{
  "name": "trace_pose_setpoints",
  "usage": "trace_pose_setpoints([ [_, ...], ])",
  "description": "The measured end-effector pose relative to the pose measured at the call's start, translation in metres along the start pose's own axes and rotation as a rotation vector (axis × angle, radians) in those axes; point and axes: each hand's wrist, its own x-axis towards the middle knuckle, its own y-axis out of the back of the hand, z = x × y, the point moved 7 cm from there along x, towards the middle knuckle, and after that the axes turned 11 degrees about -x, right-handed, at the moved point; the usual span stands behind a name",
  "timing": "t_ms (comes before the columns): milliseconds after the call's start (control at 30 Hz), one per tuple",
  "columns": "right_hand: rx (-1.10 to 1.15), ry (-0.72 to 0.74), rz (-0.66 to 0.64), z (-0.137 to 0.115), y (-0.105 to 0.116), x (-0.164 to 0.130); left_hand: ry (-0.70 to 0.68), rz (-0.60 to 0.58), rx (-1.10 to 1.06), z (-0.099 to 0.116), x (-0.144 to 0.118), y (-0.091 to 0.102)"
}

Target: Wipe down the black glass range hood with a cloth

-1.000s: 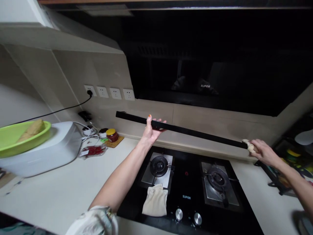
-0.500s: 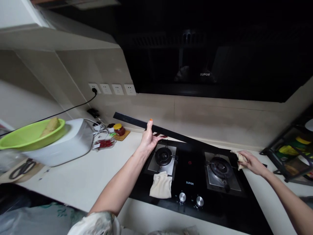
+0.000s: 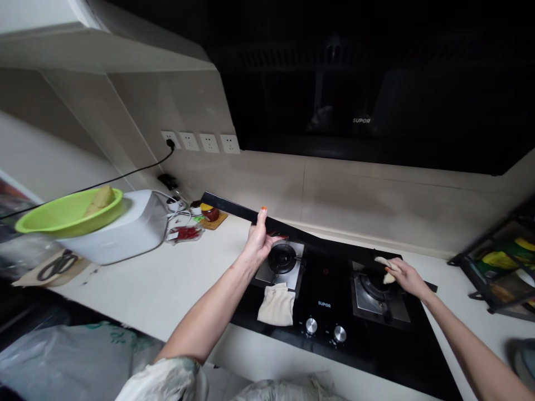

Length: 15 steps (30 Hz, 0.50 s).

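A long flat black strip slants above the back of the black gas stove, its left end raised. My left hand grips it left of the middle, thumb up on the near face and fingers underneath. In my right hand is a bunched cream cloth, held near the strip's right part, above the right burner; whether it touches the strip I cannot tell. Another cream cloth, folded, lies on the stove in front of the left burner. Two silver knobs sit at the stove's front.
A black range hood hangs overhead. On the left counter stand a white appliance bearing a green basin, a packet of red chillies and a yellow-lidded jar. A dark rack holds bottles at right.
My right hand has moved left with its cloth, from the stove's right edge to above the right burner. My left hand keeps its hold on the strip. The view has shifted slightly.
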Motion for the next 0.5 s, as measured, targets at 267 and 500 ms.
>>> trace_pose_setpoints([
  [267,0.069,0.179,-0.016,-0.162,-0.031,0.044,0.008,0.025,0.034,-0.012,0.001,0.009],
  [500,-0.04,0.368,0.055,-0.328,-0.07,0.077,0.003,0.055,0.042,-0.021,-0.002,0.008],
])
